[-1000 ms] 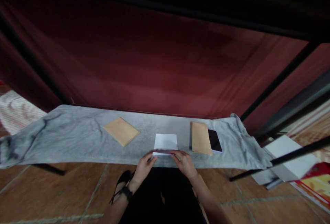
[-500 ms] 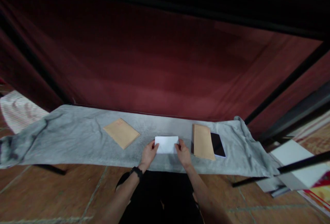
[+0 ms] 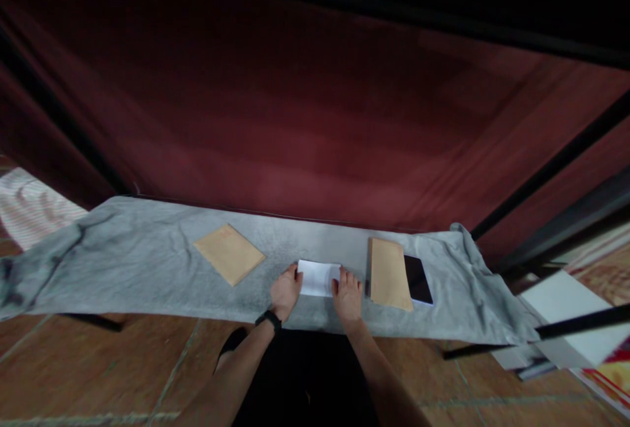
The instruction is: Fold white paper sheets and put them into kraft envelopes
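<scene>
A folded sheet of white paper [image 3: 317, 279] lies between my hands, low over the grey cloth in front of me. My left hand [image 3: 286, 292] is closed on its left edge, the thumb on top and a black band on the wrist. At the right edge, my right hand [image 3: 348, 292] grips the sheet with the thumb over its face and the fingers curled. To the left a single brown envelope [image 3: 230, 254] rests at a slant. Right of my right hand sits a stack of brown envelopes [image 3: 390, 274], partly over a dark tablet or phone [image 3: 418, 279].
The grey cloth [image 3: 152, 263] covers a long narrow bench with a dark leg [image 3: 93, 322]. A dark red panel [image 3: 305, 119] rises behind it. White boxes or boards [image 3: 575, 319] stand at the lower right, and striped fabric [image 3: 37, 207] is at far left.
The paper sits slightly lower, and my right hand has shifted so its fingers lie further over the right edge. The envelopes stay put; the view has moved slightly.
</scene>
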### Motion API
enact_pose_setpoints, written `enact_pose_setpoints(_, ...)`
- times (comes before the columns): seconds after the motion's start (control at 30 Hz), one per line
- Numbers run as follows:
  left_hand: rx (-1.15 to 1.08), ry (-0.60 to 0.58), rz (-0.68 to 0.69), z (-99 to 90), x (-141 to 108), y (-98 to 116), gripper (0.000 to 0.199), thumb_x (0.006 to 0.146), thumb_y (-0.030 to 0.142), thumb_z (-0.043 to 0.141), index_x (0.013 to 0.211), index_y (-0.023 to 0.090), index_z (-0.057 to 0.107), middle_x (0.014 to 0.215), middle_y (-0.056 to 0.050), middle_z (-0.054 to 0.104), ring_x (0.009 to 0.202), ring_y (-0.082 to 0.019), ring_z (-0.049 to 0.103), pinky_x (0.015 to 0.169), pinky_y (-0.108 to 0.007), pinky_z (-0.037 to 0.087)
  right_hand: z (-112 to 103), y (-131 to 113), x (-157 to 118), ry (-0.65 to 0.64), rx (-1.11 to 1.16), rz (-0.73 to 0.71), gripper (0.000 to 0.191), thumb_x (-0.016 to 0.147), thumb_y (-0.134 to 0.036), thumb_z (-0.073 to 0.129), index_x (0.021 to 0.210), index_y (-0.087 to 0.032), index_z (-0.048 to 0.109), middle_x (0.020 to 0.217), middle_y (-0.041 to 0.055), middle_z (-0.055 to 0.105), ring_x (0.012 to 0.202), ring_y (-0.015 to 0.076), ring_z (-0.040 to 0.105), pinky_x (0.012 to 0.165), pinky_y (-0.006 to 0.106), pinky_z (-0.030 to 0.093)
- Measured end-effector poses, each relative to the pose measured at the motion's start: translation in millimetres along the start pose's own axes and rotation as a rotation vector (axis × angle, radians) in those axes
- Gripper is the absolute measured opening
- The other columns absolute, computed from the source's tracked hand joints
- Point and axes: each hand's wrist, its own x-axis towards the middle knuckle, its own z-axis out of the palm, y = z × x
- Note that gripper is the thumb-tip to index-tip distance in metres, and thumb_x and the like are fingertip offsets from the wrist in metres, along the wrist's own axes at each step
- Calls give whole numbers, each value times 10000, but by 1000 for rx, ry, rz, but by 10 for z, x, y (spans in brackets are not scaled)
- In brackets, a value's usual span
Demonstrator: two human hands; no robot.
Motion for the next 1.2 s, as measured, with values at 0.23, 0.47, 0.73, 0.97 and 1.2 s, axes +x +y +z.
enact_pose_setpoints(0.23, -11, 24, -16, 63, 7, 5, 330, 990, 297, 479, 1281, 203, 604, 1088, -120, 749, 973, -236, 710, 834, -318, 490, 88, -50, 48, 61, 89, -206, 455, 1022, -195, 361, 1447, -124, 508, 1536, 140, 484, 1393, 264, 446, 1144, 435, 348)
enact_pose_setpoints(0.47, -200, 67, 42, 111, 65, -85, 347, 977, 266, 512, 1305, 180, 585, 1044, -91, 760, 914, -205, 723, 791, -293, 529, 242, -143, -27, -45, 85, -313, 475, 1051, -279, 379, 1507, -169, 457, 1558, 111, 464, 1446, 228, 415, 1203, 431, 297)
enact_pose_setpoints(0.73, -328, 105, 140, 237, 232, -24, 387, 909, 65, 474, 1255, 172, 610, 1131, -69, 739, 990, -156, 702, 903, -280, 538, 265, -128, -53, 8, 36, -344, 506, 1036, -309, 429, 1527, -187, 427, 1581, 143, 418, 1432, 271, 433, 1176, 484, 330)
enact_pose_setpoints(0.97, -186, 159, 97, 261, 134, 41, 338, 932, 74, 444, 1184, 177, 645, 1232, -101, 654, 909, -176, 672, 824, -294, 508, 247, -115, -59, -9, 9, -357, 536, 1027, -377, 468, 1534, -213, 418, 1606, 143, 375, 1444, 283, 413, 1178, 482, 310)
enact_pose_setpoints(1.2, -41, 170, 182, 229, -7, 115, 331, 921, 83, 449, 1166, 163, 657, 1262, -137, 618, 1154, -255, 545, 1022, -384, 405, 227, -130, -45, -23, 18, -362, 526, 1029, -395, 448, 1524, -219, 438, 1607, 118, 380, 1459, 278, 388, 1188, 469, 284)
